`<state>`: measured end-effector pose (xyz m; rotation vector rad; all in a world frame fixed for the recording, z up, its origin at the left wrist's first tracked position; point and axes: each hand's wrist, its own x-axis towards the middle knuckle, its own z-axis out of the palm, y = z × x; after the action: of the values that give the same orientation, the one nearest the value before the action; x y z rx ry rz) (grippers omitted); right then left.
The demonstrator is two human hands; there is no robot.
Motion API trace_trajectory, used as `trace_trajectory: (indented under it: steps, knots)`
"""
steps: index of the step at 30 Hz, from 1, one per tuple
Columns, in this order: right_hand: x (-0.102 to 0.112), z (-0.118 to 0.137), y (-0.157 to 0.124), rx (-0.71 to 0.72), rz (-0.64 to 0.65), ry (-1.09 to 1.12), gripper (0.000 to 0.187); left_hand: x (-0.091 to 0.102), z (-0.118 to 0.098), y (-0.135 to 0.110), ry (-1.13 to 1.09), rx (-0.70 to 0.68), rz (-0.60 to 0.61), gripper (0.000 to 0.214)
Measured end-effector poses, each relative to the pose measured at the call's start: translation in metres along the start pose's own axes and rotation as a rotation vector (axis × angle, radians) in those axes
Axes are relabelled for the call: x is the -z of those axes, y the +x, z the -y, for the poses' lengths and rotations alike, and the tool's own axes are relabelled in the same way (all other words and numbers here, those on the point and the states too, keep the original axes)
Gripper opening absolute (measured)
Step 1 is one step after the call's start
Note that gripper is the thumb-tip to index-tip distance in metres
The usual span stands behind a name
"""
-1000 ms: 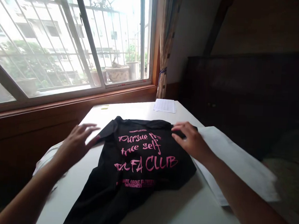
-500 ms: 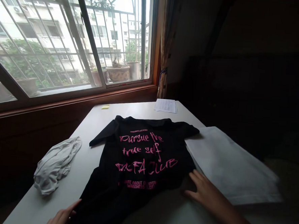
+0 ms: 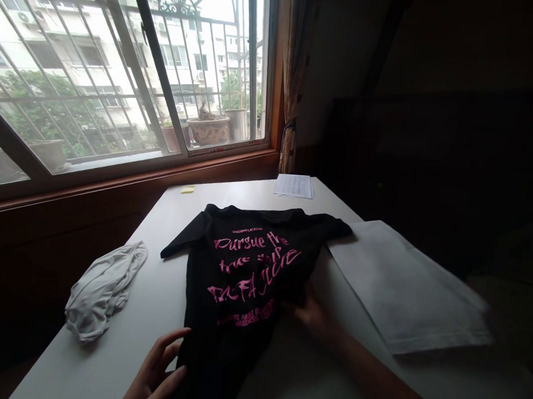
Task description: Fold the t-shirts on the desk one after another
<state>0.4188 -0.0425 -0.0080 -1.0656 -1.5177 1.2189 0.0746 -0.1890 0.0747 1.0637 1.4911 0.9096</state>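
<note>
Currently, a black T-shirt with pink lettering lies across the middle of a white desk, its collar toward the far end and its lower part reaching the near edge of view. Both sleeves spread outward; the right side of the body is drawn inward, so that the larger letters bend and bunch there. The left hand is at the shirt's lower left edge, thumb and forefinger apart, fingertips at the cloth. The right hand meets the opposite edge, its fingers partly lost in the dark fabric; whether they are closed on it, I cannot tell.

Left of the shirt, well apart from it, lies a crumpled pale cloth. To the right, a white fabric piece lies flat, one corner by the shirt's right sleeve. Toward the far end sit some printed papers and a small yellow slip. Beyond are a barred window and a tied curtain.
</note>
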Motion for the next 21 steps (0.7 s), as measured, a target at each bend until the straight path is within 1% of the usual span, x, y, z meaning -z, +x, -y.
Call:
trace_trajectory:
  steps: [1,3,6,7,9,11,13,15,18,21]
  knots:
    - [-0.001,0.005,0.005,0.019,-0.036,0.033,0.104,0.0,-0.003,0.0,-0.035,0.005,-0.023,0.069]
    - [0.002,0.019,0.013,0.035,-0.092,0.062,0.101,0.004,-0.007,0.003,-0.056,0.009,-0.11,0.073]
    - [0.013,0.053,0.017,0.037,-0.172,0.106,0.092,0.019,-0.009,0.004,-0.037,-0.014,-0.298,0.078]
    - [0.019,0.066,0.016,0.02,-0.199,0.128,0.091,0.024,-0.009,0.004,-0.033,-0.021,-0.365,0.078]
    - [0.032,0.091,0.011,-0.078,-0.203,0.169,0.092,0.034,-0.007,0.002,-0.032,-0.022,-0.461,0.075]
    - [0.044,0.112,0.003,-0.185,-0.169,0.184,0.093,0.04,-0.004,0.0,-0.026,0.002,-0.503,0.073]
    - [0.055,0.125,-0.006,-0.213,-0.146,0.195,0.09,0.044,0.002,-0.001,-0.003,0.031,-0.478,0.074]
    - [0.062,0.128,-0.014,-0.198,-0.134,0.177,0.082,0.044,0.009,0.001,0.042,0.054,-0.397,0.076]
    - [0.067,0.111,-0.028,-0.167,-0.094,0.028,0.075,0.042,0.018,0.005,0.145,0.086,-0.246,0.076]
    - [0.067,0.083,-0.046,-0.136,-0.016,-0.203,0.08,0.045,0.026,0.007,0.213,0.109,-0.19,0.076]
